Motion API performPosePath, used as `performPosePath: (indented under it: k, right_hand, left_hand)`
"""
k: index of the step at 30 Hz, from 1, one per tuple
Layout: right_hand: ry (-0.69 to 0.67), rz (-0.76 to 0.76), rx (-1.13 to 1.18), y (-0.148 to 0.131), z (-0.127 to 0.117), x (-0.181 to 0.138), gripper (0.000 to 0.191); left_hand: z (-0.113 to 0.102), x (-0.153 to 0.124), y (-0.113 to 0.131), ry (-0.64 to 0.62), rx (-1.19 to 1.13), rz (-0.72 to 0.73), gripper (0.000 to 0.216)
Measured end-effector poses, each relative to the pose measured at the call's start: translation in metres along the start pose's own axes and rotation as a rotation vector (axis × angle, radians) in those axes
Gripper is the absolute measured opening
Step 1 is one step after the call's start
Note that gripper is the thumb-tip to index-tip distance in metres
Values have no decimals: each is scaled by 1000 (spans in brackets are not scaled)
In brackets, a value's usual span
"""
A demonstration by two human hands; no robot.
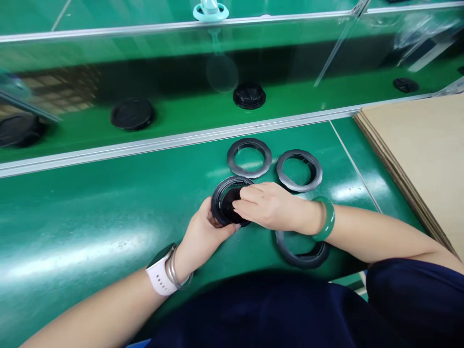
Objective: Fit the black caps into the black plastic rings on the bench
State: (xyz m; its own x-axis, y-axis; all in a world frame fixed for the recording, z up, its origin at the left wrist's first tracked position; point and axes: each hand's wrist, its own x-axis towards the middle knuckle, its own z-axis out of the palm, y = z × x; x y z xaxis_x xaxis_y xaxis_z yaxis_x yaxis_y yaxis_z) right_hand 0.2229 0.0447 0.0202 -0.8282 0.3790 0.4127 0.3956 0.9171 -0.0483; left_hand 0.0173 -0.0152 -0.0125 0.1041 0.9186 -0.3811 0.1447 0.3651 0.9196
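My left hand (pixel 203 229) grips a round black housing (pixel 222 195) by its lower left edge, holding it tilted just above the green table. Inside its opening a dark, glossy surface shows. My right hand (pixel 266 205) is closed, its fingertips at the right side of that opening; whatever they pinch is hidden. Close behind the housing lies a dark grey ring (pixel 234 151) with a scalloped outer edge. A second ring (pixel 317 169) rests to the right of it. Partly under my right wrist is a third ring (pixel 302 261).
Behind a metal rail (pixel 155 144) runs a green conveyor belt (pixel 188 116) carrying several round black parts, among them one black part (pixel 249 95) at the middle. Clear panels stand along it. On the right lies a stack of tan boards (pixel 416 140). A turquoise round-based object (pixel 210 12) sits above.
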Motion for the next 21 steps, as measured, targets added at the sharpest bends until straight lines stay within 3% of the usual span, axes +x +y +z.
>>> performPosePath:
  k: [4, 12, 21]
  right_hand:
    - [-44, 47, 34, -1, 3, 0, 26]
    - [-1, -22, 66, 4, 1, 2, 29]
    - [-78, 115, 40, 1, 13, 4, 8]
  left_hand:
    - [2, 0, 3, 17, 17, 4, 68]
    - [2, -1, 3, 19, 53, 25, 65]
    - [3, 0, 5, 22, 73, 19, 70]
